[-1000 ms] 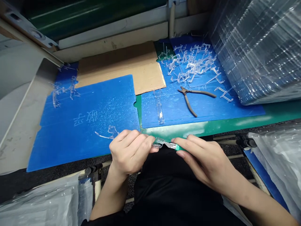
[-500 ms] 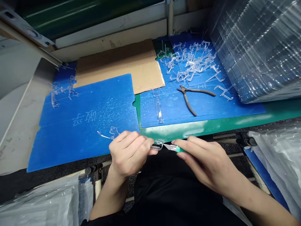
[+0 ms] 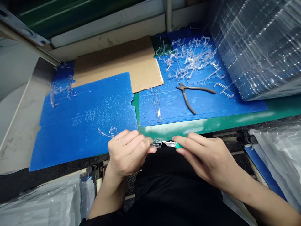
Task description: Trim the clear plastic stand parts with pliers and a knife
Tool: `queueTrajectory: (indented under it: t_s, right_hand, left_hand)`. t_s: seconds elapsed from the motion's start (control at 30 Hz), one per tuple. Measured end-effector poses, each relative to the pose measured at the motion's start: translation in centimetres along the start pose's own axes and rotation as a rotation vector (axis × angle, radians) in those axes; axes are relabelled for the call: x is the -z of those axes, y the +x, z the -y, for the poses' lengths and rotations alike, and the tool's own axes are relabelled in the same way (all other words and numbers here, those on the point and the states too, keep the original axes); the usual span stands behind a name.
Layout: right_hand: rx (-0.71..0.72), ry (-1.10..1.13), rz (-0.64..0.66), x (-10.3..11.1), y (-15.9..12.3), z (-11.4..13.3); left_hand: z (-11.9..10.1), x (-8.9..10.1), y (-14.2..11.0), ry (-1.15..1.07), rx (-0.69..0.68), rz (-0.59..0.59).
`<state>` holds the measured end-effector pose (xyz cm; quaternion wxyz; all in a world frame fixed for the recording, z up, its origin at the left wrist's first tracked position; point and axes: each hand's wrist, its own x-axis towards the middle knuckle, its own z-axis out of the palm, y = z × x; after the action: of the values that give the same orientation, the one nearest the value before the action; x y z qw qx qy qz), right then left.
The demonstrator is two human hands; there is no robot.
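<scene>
My left hand [image 3: 129,152] is closed around a clear plastic part [image 3: 156,143], whose end pokes out past the thumb. In my right hand [image 3: 207,157] is a green utility knife [image 3: 178,145], pinched near its metal tip. Its blade points left and meets or nearly meets the end of the part; I cannot tell if they touch. Most of the knife's handle is hidden in the palm. On the blue sheet [image 3: 61,138] just beyond my left hand, a thin curved clear plastic piece [image 3: 113,131] is lying.
Cutting pliers [image 3: 184,89] lie spread on the right blue sheet, near a clear part [image 3: 158,110]. Behind them is a heap of clear plastic scraps [image 3: 192,61]. More clear pieces [image 3: 54,97] sit far left. Cardboard [image 3: 113,66] lies at the back; stacked clear trays [image 3: 258,53] stand right.
The knife blade has tilted flatter and shifted slightly up against or near the part's end. Both hands stay in nearly the same place, and the view has shifted a little.
</scene>
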<state>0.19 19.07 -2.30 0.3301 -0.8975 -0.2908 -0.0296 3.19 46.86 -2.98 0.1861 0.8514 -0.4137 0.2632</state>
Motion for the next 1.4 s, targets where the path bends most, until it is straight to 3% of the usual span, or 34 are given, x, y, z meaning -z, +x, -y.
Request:
queueTrajectory:
  t_s: [0.23,0.33,0.47,0.57,0.7,0.9,1.03,1.13,1.3,1.4]
  right_hand:
    - [-0.128,-0.003,-0.143,-0.9,0.7,-2.3]
    - [-0.163,0.201,-0.140,-0.7,1.0,-2.2]
    - [-0.266,0.653,-0.159,-0.6,1.8,-0.4]
    - [-0.257,0.901,-0.186,-0.7,2.8,1.0]
    - [-0.154,0.930,-0.251,-0.9,3.8,2.0]
    - [-0.139,0.896,-0.236,-1.0,3.8,2.1]
    - [-0.282,0.829,-0.321,-0.3,3.3,1.1]
    - [-0.419,0.807,-0.373,-0.3,2.7,0.2]
    - [-0.394,0.673,-0.157,-1.8,1.1,-0.3]
    - [-0.442,0.617,-0.131,-1.9,0.0,-0.2]
  left_hand:
    - [-1.3,0.1,0.1,-0.072,0.019,0.040]
    - [-1.5,-0.2,0.2,-0.198,0.127,0.020]
    - [-2.3,-0.4,0.2,-0.552,0.352,-0.028]
    - [-3.3,-0.3,0.2,-0.706,0.470,-0.020]
    - [-4.1,-0.3,0.1,-0.750,0.490,-0.016]
    - [-3.8,-0.8,-0.3,-0.750,0.465,-0.055]
    - [-3.5,-1.1,0.6,-0.462,0.335,-0.059]
    - [-4.6,-1.9,1.9,-0.301,0.099,0.099]
    - [-8.0,-4.9,3.4,-0.384,-0.377,0.313]
    - [-9.4,-6.4,4.1,-0.463,-0.555,0.423]
